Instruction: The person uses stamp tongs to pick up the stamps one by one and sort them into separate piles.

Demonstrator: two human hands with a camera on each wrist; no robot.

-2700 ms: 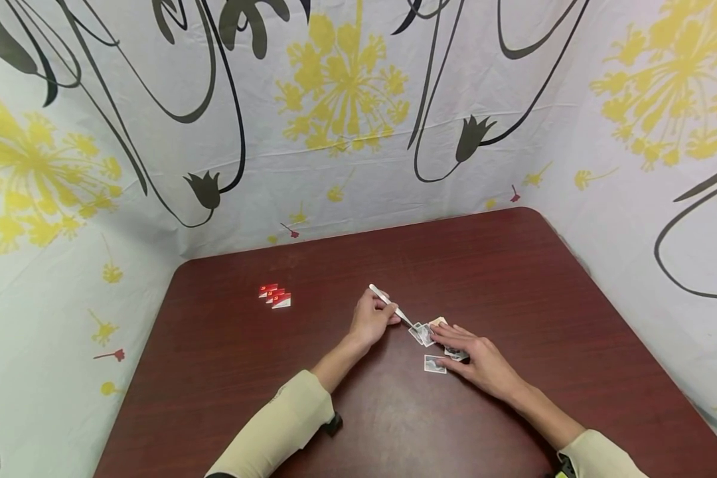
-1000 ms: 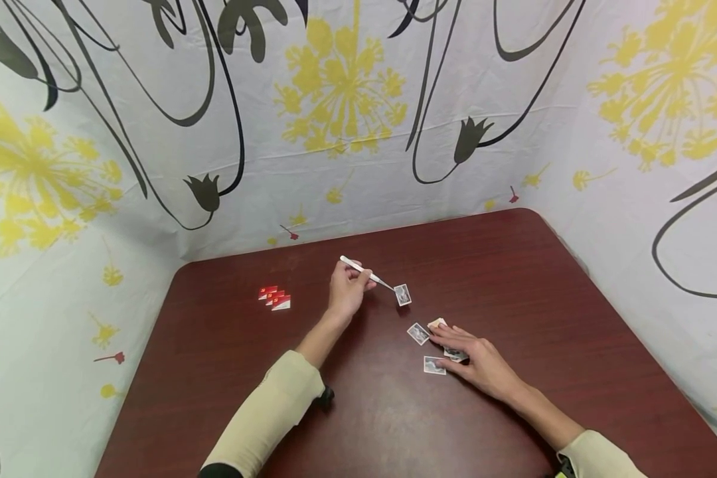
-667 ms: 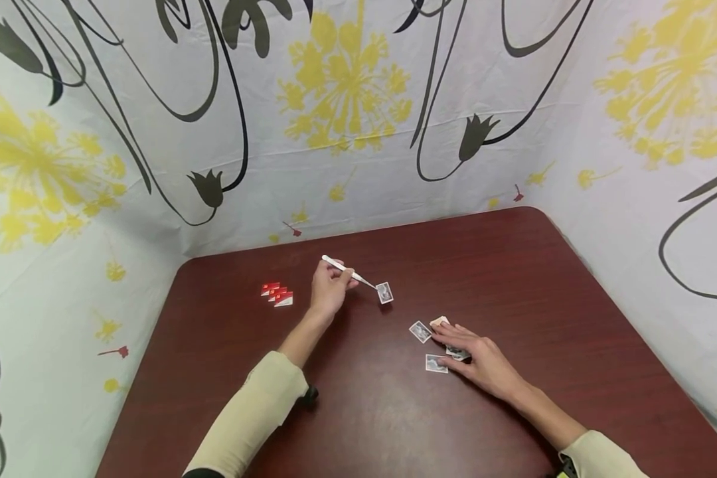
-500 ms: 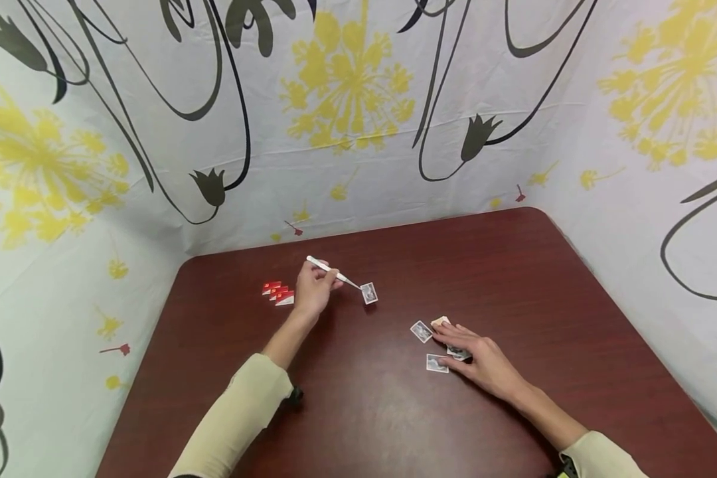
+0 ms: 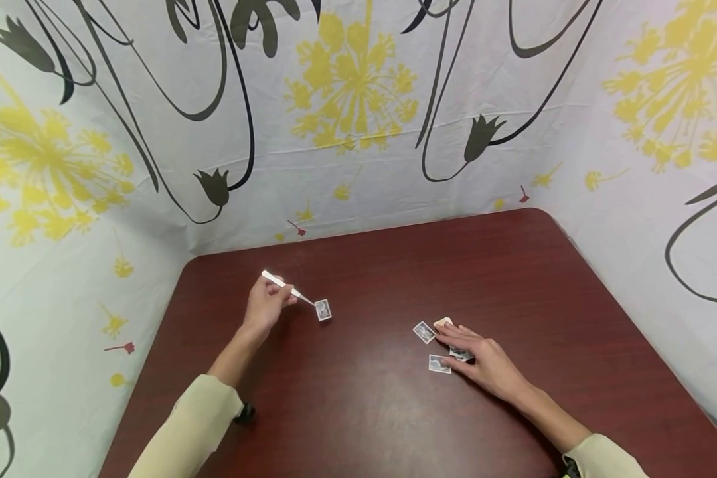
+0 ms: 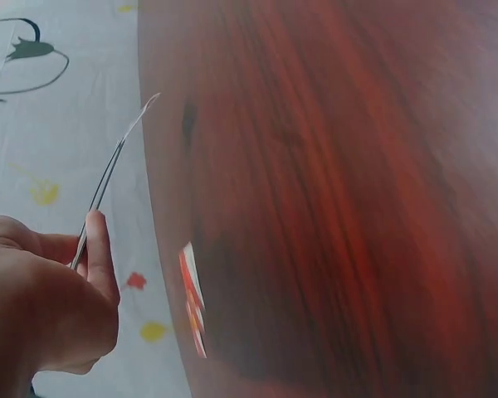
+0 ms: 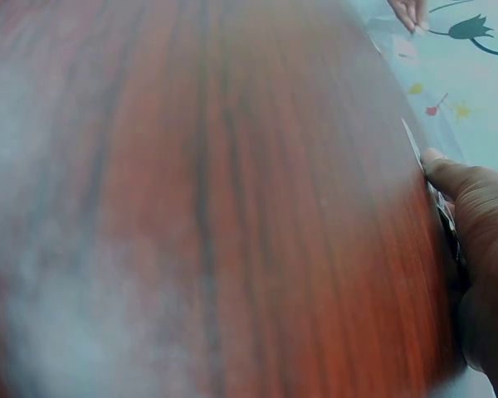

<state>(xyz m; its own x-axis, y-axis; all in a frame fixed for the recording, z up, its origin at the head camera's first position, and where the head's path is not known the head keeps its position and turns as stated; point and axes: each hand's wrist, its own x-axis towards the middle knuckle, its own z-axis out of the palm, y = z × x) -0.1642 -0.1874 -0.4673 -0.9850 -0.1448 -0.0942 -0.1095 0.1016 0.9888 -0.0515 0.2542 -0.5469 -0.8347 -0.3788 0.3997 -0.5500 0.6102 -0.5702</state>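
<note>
In the head view my left hand pinches white tweezers near their middle. Their tips hold a small grey stamp with a white border, slightly above the table. The left wrist view shows that stamp almost edge-on at the tweezers' end. My right hand rests on the table with its fingers spread over other stamps. Around its fingertips lie a grey stamp, a cream one and another grey one touched by the thumb. More stamps are partly covered by the palm.
The dark red wooden table meets a patterned cloth wall at its back and sides. Overlapping red-and-white stamps lie near the table's edge in the left wrist view; my left hand hides them in the head view.
My left hand has lifted one grey stamp from beside the right hand with the tweezers and carried it left across the table. The right hand has stayed in place.
</note>
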